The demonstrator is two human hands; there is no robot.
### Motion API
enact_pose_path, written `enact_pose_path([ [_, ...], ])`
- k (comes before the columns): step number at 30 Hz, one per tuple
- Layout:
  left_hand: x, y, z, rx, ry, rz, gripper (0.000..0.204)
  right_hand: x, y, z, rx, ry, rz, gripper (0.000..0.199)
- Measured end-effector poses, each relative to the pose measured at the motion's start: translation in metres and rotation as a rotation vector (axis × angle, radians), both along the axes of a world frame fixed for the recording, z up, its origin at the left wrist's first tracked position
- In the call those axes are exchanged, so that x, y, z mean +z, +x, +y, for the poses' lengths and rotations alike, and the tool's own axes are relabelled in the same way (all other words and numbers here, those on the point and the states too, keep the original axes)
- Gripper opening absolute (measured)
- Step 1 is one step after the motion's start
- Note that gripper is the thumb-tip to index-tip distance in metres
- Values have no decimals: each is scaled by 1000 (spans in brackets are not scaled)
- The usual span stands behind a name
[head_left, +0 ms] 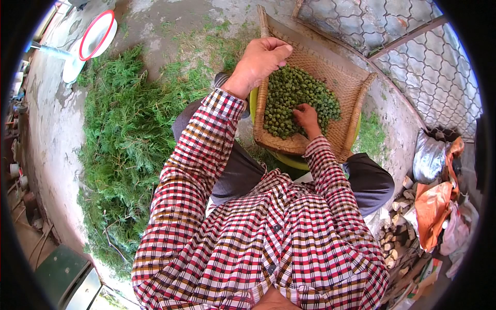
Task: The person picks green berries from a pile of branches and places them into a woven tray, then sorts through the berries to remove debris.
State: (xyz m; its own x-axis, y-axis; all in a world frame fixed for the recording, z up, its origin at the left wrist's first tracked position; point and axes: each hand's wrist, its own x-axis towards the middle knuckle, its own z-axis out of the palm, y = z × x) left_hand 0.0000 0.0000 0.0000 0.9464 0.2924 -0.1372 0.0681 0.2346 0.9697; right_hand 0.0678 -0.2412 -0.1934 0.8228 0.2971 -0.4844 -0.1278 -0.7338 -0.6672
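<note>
A woven winnowing basket (pixel 336 140) lies across a yellow-green tub (pixel 288 161) between my knees. Small green cones (pixel 294 93) are heaped in it, mostly toward its left and middle. My left hand (pixel 261 62) is raised over the basket's left rim, thumb and fingers pinched together; whatever is between them is too small or hidden to name. Down among the cones, my right hand (pixel 308 120) has its fingers curled and touching the heap. Its fingertips are partly hidden, so what they grip does not show.
A large heap of cut evergreen branches (pixel 124 134) covers the ground at left. Beyond it stands a white basin with a red rim (pixel 98 35). Metal lattice panels (pixel 423 57) lean at the upper right. Chopped firewood (pixel 395 232) and an orange sack (pixel 433 209) lie at right.
</note>
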Motion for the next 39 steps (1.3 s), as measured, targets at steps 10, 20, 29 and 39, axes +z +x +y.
enact_pose_path([
  [10, -6, 1, -6, -27, 47, 31, 24, 48, -20, -29, -249, 372, 292, 9],
  [20, -16, 3, -19, -181, 240, 74, 27, 50, -35, -42, 43, 259, 221, 17],
  [29, -24, 4, -19, -223, 299, 98, 27, 43, -53, -20, 538, -297, -253, 30],
  [39, -42, -1, -27, -329, 433, 101, 26, 83, -49, -34, -20, 318, 301, 10],
])
